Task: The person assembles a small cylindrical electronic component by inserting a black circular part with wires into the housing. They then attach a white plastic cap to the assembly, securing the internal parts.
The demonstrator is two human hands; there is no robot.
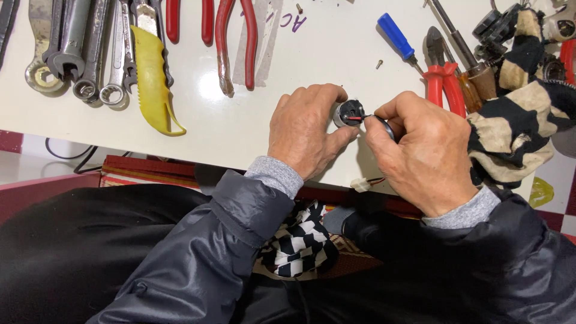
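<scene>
My left hand (pixel 306 129) grips a small round black and silver part (pixel 349 113) against the white tabletop (pixel 240 126). A thin red wire runs from that part toward my right hand (pixel 420 153), which pinches a small dark round piece (pixel 384 126) right beside it. A white plug connector (pixel 360 185) with red and black wires lies at the table's near edge, between my wrists. Both arms wear dark jacket sleeves with grey cuffs.
Several wrenches (pixel 78 48) and a yellow-handled tool (pixel 150 75) lie at the far left, red-handled pliers (pixel 234 42) behind my left hand. A blue screwdriver (pixel 397 37), red cutters (pixel 443 81) and a black and cream cloth (pixel 516 129) sit at right. A small screw (pixel 379 63) lies loose.
</scene>
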